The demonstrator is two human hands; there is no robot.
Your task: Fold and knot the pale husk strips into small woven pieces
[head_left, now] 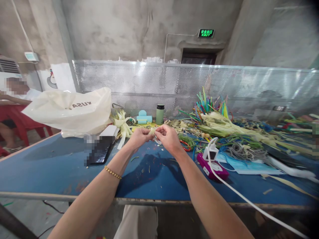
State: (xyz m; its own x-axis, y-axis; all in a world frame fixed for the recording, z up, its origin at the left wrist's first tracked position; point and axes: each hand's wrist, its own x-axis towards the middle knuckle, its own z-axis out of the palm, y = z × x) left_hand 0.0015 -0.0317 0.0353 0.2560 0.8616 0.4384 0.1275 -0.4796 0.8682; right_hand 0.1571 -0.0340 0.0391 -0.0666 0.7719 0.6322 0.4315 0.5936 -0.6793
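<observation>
Close together above the middle of the blue table [159,186], my left hand [140,136] and my right hand [167,135] both pinch a small pale yellow-green strip [152,131] that looks like corn husk. Fingers and thumbs hide most of it, so its shape is hard to make out. Just left of my left hand lies a bunch of pale husks [122,122]. Past my right hand, a large heap of dried husks [219,124] spreads over the back of the table.
A white plastic bag [72,111] and a black phone [101,151] are on the left. At the back stand a green bottle [159,115] and a perforated metal screen [129,79]. Right are a purple power strip [213,167], cords [243,149] and a blue mask [251,164]. A person [18,91] sits far left.
</observation>
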